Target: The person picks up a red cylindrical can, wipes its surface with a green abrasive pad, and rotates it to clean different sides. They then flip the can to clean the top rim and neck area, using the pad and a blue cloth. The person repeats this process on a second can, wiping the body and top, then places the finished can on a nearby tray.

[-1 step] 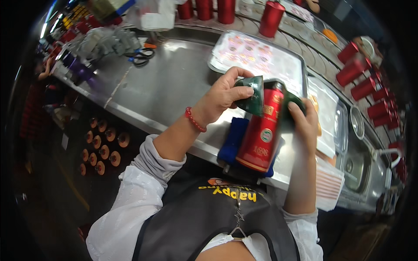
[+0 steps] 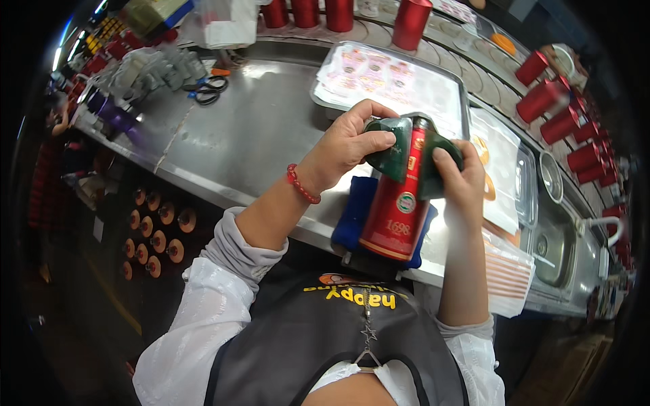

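A red cylindrical canister point(image 2: 393, 227) with gold print and a pale round mark rests tilted on a blue cloth pad point(image 2: 351, 216) at the counter's front edge. Dark green flexible sheeting point(image 2: 391, 159) lies against both sides of its upper part; I cannot tell whether it is one piece or two. My left hand point(image 2: 345, 142) pinches the left part between thumb and fingers. On the other side, my right hand point(image 2: 462, 177) is closed on the right part, thumb in front. A dark cap-like end shows at the canister's top between the hands.
Behind the hands lies a metal tray point(image 2: 443, 111) with printed sheets. Scissors point(image 2: 208, 91) sit farther left on the steel counter point(image 2: 237, 135). Red canisters point(image 2: 412, 26) stand along the back and right. A sink point(image 2: 552, 254) is at the right, beside striped paper point(image 2: 504, 281).
My right hand has come inward, and the right green part now lies closer over the canister's side. My left hand keeps its grip. The whole view has shifted slightly.
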Action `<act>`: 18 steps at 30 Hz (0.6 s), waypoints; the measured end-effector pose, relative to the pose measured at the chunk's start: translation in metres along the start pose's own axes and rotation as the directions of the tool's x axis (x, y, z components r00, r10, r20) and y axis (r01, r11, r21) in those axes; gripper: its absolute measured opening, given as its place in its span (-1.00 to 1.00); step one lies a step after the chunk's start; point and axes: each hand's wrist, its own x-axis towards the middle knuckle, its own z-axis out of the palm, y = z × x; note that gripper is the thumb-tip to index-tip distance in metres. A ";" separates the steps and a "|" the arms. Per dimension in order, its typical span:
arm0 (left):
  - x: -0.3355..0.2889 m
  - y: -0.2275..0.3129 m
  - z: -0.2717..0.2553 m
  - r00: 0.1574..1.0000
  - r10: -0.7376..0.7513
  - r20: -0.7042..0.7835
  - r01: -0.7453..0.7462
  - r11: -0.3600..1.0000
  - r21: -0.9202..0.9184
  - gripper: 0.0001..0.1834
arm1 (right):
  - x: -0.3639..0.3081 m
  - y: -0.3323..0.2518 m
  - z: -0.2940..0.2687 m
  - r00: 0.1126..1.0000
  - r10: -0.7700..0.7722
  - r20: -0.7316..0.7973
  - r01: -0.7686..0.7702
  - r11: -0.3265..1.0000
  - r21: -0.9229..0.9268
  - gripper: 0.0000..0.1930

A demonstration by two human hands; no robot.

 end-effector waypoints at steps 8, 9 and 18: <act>-0.014 -0.065 -0.009 0.977 0.076 -0.201 -0.103 0.986 -0.127 -0.70 | -0.032 0.033 -0.034 0.981 0.059 -0.185 -0.043 0.995 0.087 -0.75; -0.025 -0.059 -0.009 0.971 0.012 -0.237 -0.053 0.984 -0.169 -0.69 | -0.040 0.028 -0.037 0.975 0.040 -0.217 -0.031 0.998 0.046 -0.74; -0.074 -0.056 0.020 0.974 0.056 -0.218 -0.078 0.993 -0.092 -0.70 | -0.100 0.018 -0.026 0.976 0.035 -0.216 -0.047 0.998 -0.047 -0.76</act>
